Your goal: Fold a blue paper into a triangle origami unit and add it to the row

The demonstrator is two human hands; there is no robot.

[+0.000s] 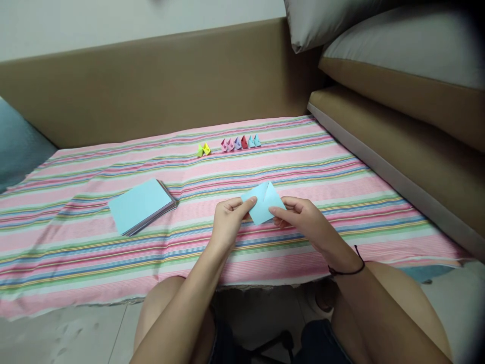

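A light blue sheet of paper [264, 203], partly folded with two flaps meeting at a crease, is held just above the striped cloth. My left hand [228, 221] pinches its left edge between thumb and fingers. My right hand [302, 218] pinches its lower right edge; a thin black cord circles that wrist. A stack of square papers [142, 206] with a light blue top sheet lies on the cloth to the left of my hands.
A pink striped cloth [341, 202] covers a low surface. Near its far edge stands a row of small folded paper figures: two yellow-green ones [203, 149] and several pink, purple, red and blue ones [241, 142]. Tan and grey cushions [401, 96] are stacked at the right.
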